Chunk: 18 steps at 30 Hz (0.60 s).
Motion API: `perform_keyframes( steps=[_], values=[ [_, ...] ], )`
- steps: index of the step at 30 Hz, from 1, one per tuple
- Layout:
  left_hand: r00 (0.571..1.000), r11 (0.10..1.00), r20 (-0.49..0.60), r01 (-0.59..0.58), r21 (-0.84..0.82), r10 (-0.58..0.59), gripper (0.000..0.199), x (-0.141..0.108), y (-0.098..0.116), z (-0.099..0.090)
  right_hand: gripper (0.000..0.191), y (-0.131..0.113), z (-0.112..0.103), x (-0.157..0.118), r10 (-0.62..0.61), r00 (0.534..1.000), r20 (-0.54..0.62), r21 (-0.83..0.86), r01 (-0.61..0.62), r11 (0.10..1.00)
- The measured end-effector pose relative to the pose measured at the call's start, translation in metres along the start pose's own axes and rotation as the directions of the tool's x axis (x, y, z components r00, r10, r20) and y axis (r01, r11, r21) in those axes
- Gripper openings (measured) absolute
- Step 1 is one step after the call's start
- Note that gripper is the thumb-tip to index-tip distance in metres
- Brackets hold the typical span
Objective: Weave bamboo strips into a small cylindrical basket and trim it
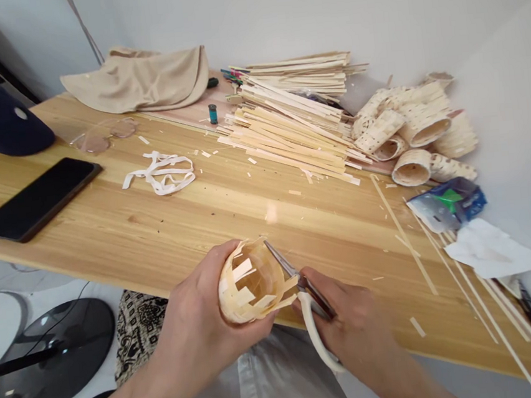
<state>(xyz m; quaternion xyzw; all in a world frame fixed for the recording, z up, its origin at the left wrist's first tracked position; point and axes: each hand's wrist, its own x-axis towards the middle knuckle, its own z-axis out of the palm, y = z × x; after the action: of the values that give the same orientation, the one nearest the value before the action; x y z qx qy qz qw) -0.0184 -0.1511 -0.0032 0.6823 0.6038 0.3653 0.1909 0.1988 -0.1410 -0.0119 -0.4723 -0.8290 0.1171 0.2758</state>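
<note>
My left hand (pixel 205 311) is wrapped round a small woven cylinder (pixel 230 293) of pale strips, its open end facing up toward the camera. Short strip ends stick up and fold inward around its rim. In my right hand (pixel 352 316) is a pair of scissors (pixel 313 329) with white handles. The metal blades lie at the right side of the rim, beside two longer strips that stick out to the right. Both hands are at the table's front edge, above my lap.
Pale strips (pixel 287 134) are piled at the back, with woven tubes (pixel 412 166) at the right. A phone (pixel 37 199), white ribbon (pixel 164 171), thread spool (pixel 213 114) and beige cloth (pixel 141 79) lie to the left. A blue packet (pixel 453 199) and white tissue (pixel 490 246) lie right.
</note>
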Motion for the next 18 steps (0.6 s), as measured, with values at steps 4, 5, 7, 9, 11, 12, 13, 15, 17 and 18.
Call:
perform_keyframes(
  steps=[4,5,7,9,11,12,13,15,17,18],
  values=[
    [0.999,0.998,0.017,0.030,-0.060,-0.029,0.062,0.000,-0.001,-0.001,0.022,0.000,-0.006,0.004,0.130,0.985,0.116,0.054,-0.136,0.989],
    [0.999,0.996,0.022,0.035,-0.087,-0.033,0.062,0.001,0.000,-0.002,0.021,0.000,-0.010,0.006,0.193,0.964,0.184,0.074,-0.209,0.975],
    [0.999,0.985,0.031,0.032,-0.172,-0.027,0.061,0.003,0.001,-0.004,0.026,0.002,-0.021,0.012,0.303,0.908,0.290,0.104,-0.345,0.933],
    [0.998,0.957,0.056,0.028,-0.289,-0.013,0.059,0.006,0.003,-0.006,0.037,0.005,-0.031,0.015,0.357,0.875,0.328,0.124,-0.414,0.902],
    [0.993,0.920,0.116,0.048,-0.389,-0.002,0.057,0.008,0.004,-0.006,0.041,0.009,-0.039,0.017,0.358,0.866,0.349,0.141,-0.426,0.894],
    [0.989,0.905,0.146,0.062,-0.421,-0.001,0.055,0.009,0.004,-0.006,0.041,0.010,-0.041,0.017,0.347,0.862,0.371,0.148,-0.424,0.894],
    [0.986,0.896,0.164,0.069,-0.440,0.005,0.054,0.009,0.004,-0.006,0.041,0.010,-0.043,0.017,0.332,0.856,0.396,0.153,-0.418,0.896],
    [0.985,0.896,0.171,0.049,-0.441,0.031,0.057,0.008,0.002,-0.004,0.039,0.008,-0.043,0.019,0.292,0.856,0.427,0.160,-0.389,0.907],
    [0.985,0.909,0.160,0.005,-0.417,0.068,0.063,0.006,0.001,-0.003,0.035,0.005,-0.041,0.021,0.260,0.852,0.453,0.152,-0.362,0.920],
    [0.984,0.916,0.155,-0.014,-0.400,0.083,0.065,0.005,0.000,-0.002,0.033,0.003,-0.039,0.022,0.249,0.853,0.459,0.145,-0.349,0.926]
  ],
)
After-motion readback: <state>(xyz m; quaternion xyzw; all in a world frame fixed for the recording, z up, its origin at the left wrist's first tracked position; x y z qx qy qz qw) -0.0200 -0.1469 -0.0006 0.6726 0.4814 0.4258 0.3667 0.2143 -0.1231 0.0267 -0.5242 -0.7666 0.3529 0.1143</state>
